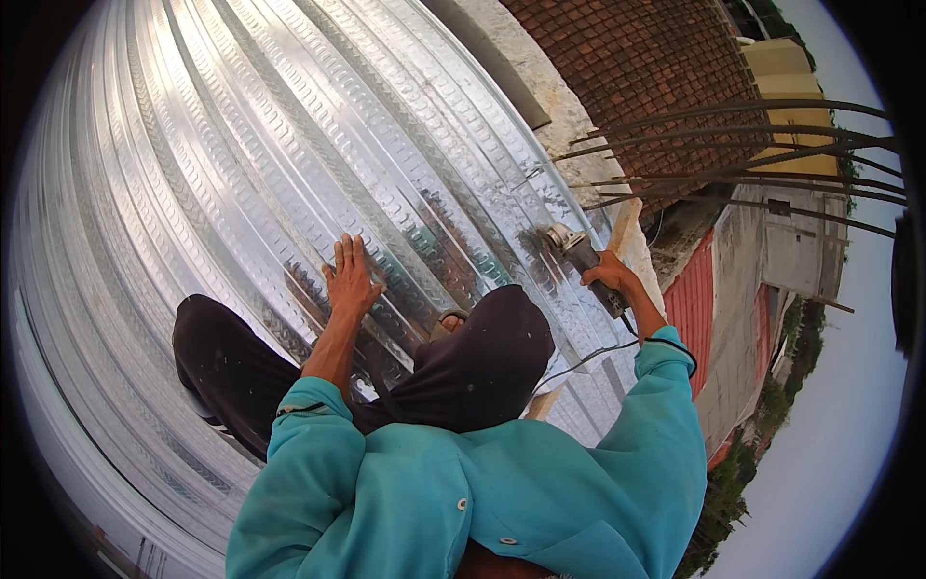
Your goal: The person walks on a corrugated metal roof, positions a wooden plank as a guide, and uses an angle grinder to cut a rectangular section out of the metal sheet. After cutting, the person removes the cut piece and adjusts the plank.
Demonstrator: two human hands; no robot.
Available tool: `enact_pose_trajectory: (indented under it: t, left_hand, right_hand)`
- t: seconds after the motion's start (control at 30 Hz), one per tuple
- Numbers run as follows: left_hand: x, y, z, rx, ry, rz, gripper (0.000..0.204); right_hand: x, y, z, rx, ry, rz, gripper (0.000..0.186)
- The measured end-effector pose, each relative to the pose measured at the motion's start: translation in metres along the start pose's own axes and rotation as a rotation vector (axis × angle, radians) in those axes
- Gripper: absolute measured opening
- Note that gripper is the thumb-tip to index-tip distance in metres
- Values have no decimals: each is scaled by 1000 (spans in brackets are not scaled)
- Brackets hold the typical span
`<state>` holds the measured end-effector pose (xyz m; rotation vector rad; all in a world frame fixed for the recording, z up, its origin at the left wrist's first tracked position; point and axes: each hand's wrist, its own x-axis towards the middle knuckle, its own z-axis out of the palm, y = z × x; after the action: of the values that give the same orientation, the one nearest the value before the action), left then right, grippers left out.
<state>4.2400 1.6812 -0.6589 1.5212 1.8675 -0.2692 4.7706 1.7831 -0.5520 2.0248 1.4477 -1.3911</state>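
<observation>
My left hand (349, 280) rests open on the shiny ribbed metal decking (203, 145), fingers spread. My right hand (610, 274) grips the grey-and-black angle grinder (579, 246) by its body, its head at the decking near the right-hand edge; the disc is hard to make out. A black cord runs from the grinder down and left across the sheet. My knees in dark trousers (487, 357) are bent on the decking, and part of a sandalled foot (446, 326) shows between my hands.
A rough concrete edge (532, 82) borders the decking, with several bent rebar rods (810, 130) sticking out to the right. Beyond lie a tiled roof (637, 68), a yellow wall (801, 82), red corrugated sheeting (680, 338) and trees lower down. Pale timber (627, 232) lies along the edge.
</observation>
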Motion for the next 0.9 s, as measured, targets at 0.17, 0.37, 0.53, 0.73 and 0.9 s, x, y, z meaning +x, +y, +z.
enact_pose_trajectory:
  t: [0.17,0.37,0.53,0.73,0.9]
  left_hand:
    - [0,-1,0,0,-5,-1,119]
    - [1,0,1,-1,-1,7,121]
    - [1,-1,1,3,-2,-9,120]
    - [2,-4,5,12,28,8,122]
    - [3,-6,8,8,36,14,121]
  right_hand:
    - [4,-2,0,-3,-1,-12,47]
    - [12,8,3,26,30,-30,50]
    - [16,-8,1,16,5,-27,51]
    - [14,-27,-3,23,-23,-2,51]
    - [14,-31,-2,54,-20,-24,53]
